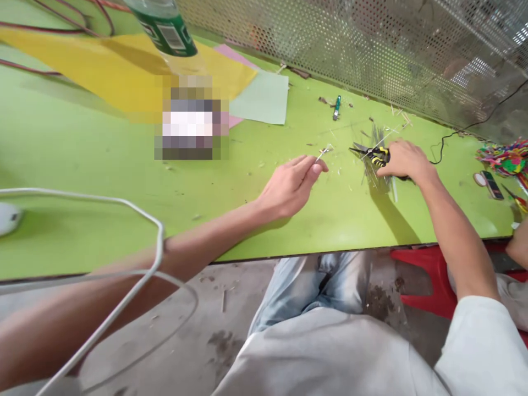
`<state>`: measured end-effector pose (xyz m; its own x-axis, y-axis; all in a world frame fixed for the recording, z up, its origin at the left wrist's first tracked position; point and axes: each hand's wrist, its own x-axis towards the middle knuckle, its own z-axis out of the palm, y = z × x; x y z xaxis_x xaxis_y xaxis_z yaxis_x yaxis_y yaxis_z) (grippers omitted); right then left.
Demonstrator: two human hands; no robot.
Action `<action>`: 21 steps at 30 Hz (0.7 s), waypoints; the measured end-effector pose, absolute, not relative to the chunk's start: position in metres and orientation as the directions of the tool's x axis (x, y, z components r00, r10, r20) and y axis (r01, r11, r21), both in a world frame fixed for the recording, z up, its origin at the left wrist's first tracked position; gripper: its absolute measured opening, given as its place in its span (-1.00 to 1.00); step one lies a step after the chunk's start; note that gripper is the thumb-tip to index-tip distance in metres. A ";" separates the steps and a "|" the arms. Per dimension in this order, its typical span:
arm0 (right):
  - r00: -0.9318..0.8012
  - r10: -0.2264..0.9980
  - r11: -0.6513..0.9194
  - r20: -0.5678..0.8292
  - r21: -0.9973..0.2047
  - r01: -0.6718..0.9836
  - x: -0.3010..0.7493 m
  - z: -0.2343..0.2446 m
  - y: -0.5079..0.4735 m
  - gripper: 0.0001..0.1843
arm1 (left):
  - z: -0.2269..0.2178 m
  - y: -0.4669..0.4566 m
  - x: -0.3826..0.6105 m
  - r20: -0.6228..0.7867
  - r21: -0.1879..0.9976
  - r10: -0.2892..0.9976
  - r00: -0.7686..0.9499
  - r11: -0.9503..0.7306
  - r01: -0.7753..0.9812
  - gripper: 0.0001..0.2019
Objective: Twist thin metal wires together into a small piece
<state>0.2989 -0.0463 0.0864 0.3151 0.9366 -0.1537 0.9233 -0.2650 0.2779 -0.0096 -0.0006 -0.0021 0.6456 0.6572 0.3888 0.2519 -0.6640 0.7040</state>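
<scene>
My left hand (pixel 291 186) reaches over the green tabletop (pixel 173 192), pinching a short pale sliver of stick (pixel 324 153) between thumb and fingertips. My right hand (pixel 406 160) grips a pair of yellow-and-black handled metal snips (pixel 375 155), their blades pointing left toward the sliver. A loose bunch of thin sticks (pixel 377 168) lies under the snips and beside my right hand. Small cut bits and shavings are scattered around them on the table. The two hands are apart, with a short gap between the sliver and the blades.
A perforated metal screen (pixel 330 49) rises along the far edge. Yellow paper (pixel 107 71), a green bottle (pixel 165 27), a pixelated blurred object (pixel 190 118), a green lighter (pixel 337 107) and a colourful bundle (pixel 505 157) sit around. A white cable (pixel 157 247) hangs near. Another person's arm (pixel 518 245) shows at right.
</scene>
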 end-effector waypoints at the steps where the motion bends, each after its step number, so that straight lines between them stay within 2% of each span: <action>1: 0.327 0.939 -0.289 -0.112 0.261 0.921 0.300 0.092 -0.053 -0.19 | -0.002 0.000 -0.010 0.392 0.698 0.658 0.643 -0.668 0.258 -0.35; 3: 0.357 0.934 -0.348 -0.008 0.205 0.915 0.305 0.107 -0.068 -0.14 | -0.003 0.002 -0.009 0.386 0.686 0.659 0.646 -0.673 0.276 -0.40; 4: 0.369 0.927 -0.375 0.068 0.152 0.915 0.308 0.115 -0.076 -0.18 | -0.003 0.002 -0.008 0.379 0.681 0.660 0.648 -0.673 0.288 -0.42; 6: 0.408 0.875 -0.426 0.259 0.016 0.904 0.315 0.130 -0.094 -0.29 | -0.003 0.002 -0.008 0.363 0.680 0.673 0.645 -0.665 0.311 -0.45; 7: 0.424 0.832 -0.422 0.358 -0.088 0.902 0.318 0.137 -0.104 -0.36 | -0.003 0.002 -0.007 0.357 0.683 0.682 0.638 -0.657 0.320 -0.47; 8: 0.428 0.798 -0.360 0.425 -0.233 0.903 0.319 0.142 -0.114 -0.43 | -0.003 0.001 -0.007 0.353 0.689 0.693 0.629 -0.647 0.326 -0.49; 10: 0.387 0.792 -0.104 0.473 -0.520 0.848 0.312 0.145 -0.135 -0.54 | -0.003 0.001 -0.008 0.361 0.712 0.723 0.589 -0.621 0.327 -0.55; 11: 0.361 0.788 0.023 0.498 -0.610 0.792 0.305 0.144 -0.145 -0.59 | -0.004 0.001 -0.008 0.375 0.726 0.739 0.559 -0.609 0.319 -0.60; 12: 0.322 0.812 0.091 0.486 -0.651 0.753 0.295 0.140 -0.155 -0.62 | -0.005 0.002 -0.008 0.396 0.739 0.753 0.526 -0.601 0.304 -0.64; 13: 0.272 0.850 0.106 0.452 -0.650 0.752 0.282 0.135 -0.162 -0.63 | -0.006 0.003 -0.008 0.422 0.749 0.763 0.490 -0.598 0.286 -0.69; 14: 0.219 0.878 0.091 0.426 -0.597 0.797 0.269 0.128 -0.168 -0.61 | -0.008 0.004 -0.007 0.450 0.753 0.767 0.457 -0.601 0.267 -0.74; 16: 0.072 0.881 0.081 0.467 -0.300 0.951 0.244 0.113 -0.173 -0.44 | -0.013 0.007 -0.006 0.507 0.745 0.759 0.409 -0.624 0.234 -0.83; 18: -0.043 0.894 0.071 0.446 -0.045 0.996 0.226 0.099 -0.171 -0.37 | -0.018 0.010 -0.004 0.543 0.735 0.750 0.378 -0.642 0.218 -0.86; 21: -0.073 0.916 0.032 0.393 0.111 0.993 0.217 0.084 -0.161 -0.36 | -0.022 0.012 -0.002 0.550 0.738 0.763 0.340 -0.635 0.229 -0.87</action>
